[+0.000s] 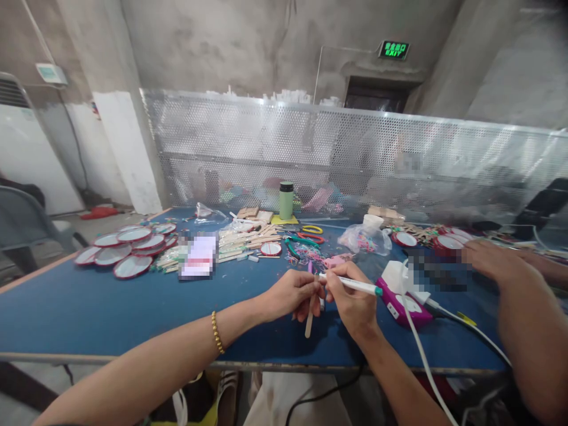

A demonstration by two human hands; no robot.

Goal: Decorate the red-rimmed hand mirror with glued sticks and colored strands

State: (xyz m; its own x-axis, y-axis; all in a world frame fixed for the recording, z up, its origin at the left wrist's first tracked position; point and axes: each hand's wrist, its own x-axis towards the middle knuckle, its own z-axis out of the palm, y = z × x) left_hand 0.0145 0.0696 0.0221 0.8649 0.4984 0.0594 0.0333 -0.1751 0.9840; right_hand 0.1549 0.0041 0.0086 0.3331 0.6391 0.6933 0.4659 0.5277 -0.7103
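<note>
My left hand (293, 293) is closed around a flat wooden craft stick (309, 324), whose rounded lower end sticks out below the fingers. My right hand (355, 309) grips a white marker (357, 285) with a green end pointing right; its other end meets the stick's top, where a little green shows. Both hands are close together above the blue table (177, 319). Just behind them lie a small purple object (310, 267) and a pink piece (336, 261). What the curled left fingers hide cannot be made out.
Red-rimmed round discs (132, 265) pile up at left, near a phone (198, 255) and many wooden sticks (242, 239). Green-handled pliers (293, 247) and a green bottle (286, 201) stand behind. At right are a magenta power strip (402, 305), cables and another person's hand (490, 260).
</note>
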